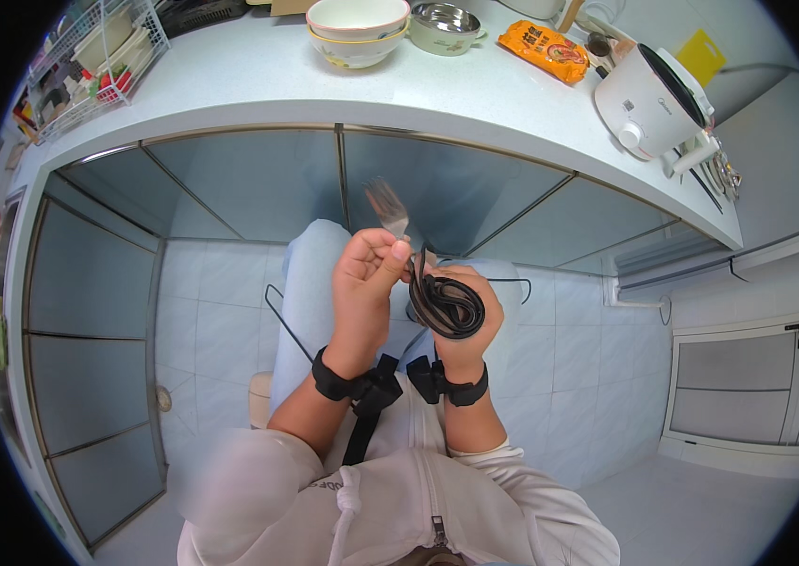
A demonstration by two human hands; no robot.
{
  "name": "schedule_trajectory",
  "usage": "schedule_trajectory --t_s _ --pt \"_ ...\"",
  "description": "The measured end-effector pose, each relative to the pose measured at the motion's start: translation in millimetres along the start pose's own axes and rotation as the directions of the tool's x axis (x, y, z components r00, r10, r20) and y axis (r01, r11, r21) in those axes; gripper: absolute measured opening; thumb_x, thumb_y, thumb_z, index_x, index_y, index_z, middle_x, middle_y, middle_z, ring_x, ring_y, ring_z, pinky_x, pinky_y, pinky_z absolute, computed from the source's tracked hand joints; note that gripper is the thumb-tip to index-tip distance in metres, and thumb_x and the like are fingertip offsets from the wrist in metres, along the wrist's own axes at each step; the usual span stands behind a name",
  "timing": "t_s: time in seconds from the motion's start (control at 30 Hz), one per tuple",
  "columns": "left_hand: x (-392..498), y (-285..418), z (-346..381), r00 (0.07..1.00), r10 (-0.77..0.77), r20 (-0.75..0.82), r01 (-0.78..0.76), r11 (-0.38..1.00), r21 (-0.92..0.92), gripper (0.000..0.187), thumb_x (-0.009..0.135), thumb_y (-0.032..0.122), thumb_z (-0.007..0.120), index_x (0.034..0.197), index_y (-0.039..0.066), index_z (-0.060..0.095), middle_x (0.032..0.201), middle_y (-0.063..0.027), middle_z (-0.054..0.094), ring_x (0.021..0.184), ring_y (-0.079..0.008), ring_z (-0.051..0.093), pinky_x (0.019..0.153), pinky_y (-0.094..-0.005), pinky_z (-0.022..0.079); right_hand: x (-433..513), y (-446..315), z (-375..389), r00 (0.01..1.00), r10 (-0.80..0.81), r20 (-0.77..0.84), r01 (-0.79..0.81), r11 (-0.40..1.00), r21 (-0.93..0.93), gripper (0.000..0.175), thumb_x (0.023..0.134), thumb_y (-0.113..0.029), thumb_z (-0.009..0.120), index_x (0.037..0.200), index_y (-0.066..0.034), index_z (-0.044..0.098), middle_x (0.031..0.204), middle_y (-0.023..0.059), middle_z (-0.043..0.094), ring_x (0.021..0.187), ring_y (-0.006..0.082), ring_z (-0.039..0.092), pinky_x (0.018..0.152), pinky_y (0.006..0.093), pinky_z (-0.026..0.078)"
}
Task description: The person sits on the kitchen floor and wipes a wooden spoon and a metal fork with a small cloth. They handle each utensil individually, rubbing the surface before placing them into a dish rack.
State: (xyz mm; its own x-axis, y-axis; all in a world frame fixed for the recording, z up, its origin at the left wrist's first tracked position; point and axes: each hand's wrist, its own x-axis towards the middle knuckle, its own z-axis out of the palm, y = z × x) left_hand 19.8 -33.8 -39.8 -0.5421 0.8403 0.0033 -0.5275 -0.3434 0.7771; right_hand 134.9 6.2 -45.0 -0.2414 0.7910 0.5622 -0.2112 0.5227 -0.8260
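My left hand (369,283) pinches the handle of a metal fork (386,201) between thumb and fingers. The fork's tines point up and away from me, towards the cabinet doors. Close beside it, my right hand (473,297) is closed around a coiled black cord (452,304). One end of the coil rises near the left fingertips, and I cannot tell whether they touch it. Both hands are held over my lap, in front of the counter.
A white countertop (243,78) curves ahead, bearing stacked bowls (359,46), a lidless steel-lined bowl (443,39), an orange food packet (544,51) and a white Midea electric pot (647,113). A wire rack (98,78) stands left. Cabinet doors (250,177) lie below.
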Motion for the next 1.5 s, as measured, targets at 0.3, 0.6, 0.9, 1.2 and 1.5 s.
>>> schedule_trajectory --t_s 0.3,0.6,0.9,1.2,1.5 --pt "1 8 -1 0.977 0.13 -0.167 -0.149 0.983 -0.104 0.013 0.097 0.013 0.062 0.104 0.006 0.055 0.091 -0.003 0.062 0.072 -0.0083 0.054 0.069 -0.0234 0.045 -2 4 -2 0.999 0.016 0.044 -0.017 1.0 0.026 0.028 0.069 0.004 0.077 0.094 0.0038 0.065 0.097 0.015 0.071 0.088 0.0215 0.068 0.078 0.0286 0.052" --pt "5 6 -8 0.944 0.174 -0.281 -0.225 0.961 -0.162 0.012 0.1 0.016 0.058 0.105 0.007 0.051 0.096 -0.003 0.058 0.078 -0.0085 0.052 0.071 -0.0239 0.045 -5 4 -1 1.0 0.018 -0.018 -0.017 0.999 0.048 0.028 0.072 0.006 0.076 0.097 0.0059 0.062 0.098 0.0175 0.071 0.091 0.0243 0.069 0.083 0.0315 0.053" --pt "-1 11 5 0.991 0.084 -0.103 -0.097 0.987 -0.131 0.012 0.097 0.01 0.06 0.105 0.007 0.052 0.097 -0.003 0.06 0.088 -0.0111 0.06 0.079 -0.0261 0.051 -4 -3 9 0.972 0.029 -0.233 -0.034 0.999 -0.02 0.026 0.078 0.004 0.077 0.1 0.0028 0.062 0.101 0.012 0.068 0.091 0.018 0.065 0.085 0.0309 0.05" --pt "-6 9 12 0.998 -0.008 -0.066 0.009 1.0 0.011 0.02 0.097 0.011 0.06 0.114 0.004 0.056 0.099 -0.0027 0.061 0.096 -0.0126 0.064 0.081 -0.025 0.056 -7 1 5 0.943 0.063 -0.328 -0.076 0.997 -0.028 0.021 0.082 0.001 0.074 0.099 0.0017 0.062 0.095 0.0086 0.066 0.087 0.0152 0.064 0.082 0.0289 0.051" --pt "1 13 6 0.998 -0.055 0.03 0.051 0.993 0.104 0.036 0.096 0.012 0.062 0.129 0.0 0.054 0.097 -0.0013 0.06 0.087 -0.0073 0.059 0.078 -0.0245 0.055 2 -2 3 0.947 -0.217 -0.236 0.175 0.967 -0.187 0.029 0.072 0.0 0.079 0.096 -0.0007 0.062 0.098 0.0144 0.071 0.095 0.0257 0.064 0.087 0.034 0.05"
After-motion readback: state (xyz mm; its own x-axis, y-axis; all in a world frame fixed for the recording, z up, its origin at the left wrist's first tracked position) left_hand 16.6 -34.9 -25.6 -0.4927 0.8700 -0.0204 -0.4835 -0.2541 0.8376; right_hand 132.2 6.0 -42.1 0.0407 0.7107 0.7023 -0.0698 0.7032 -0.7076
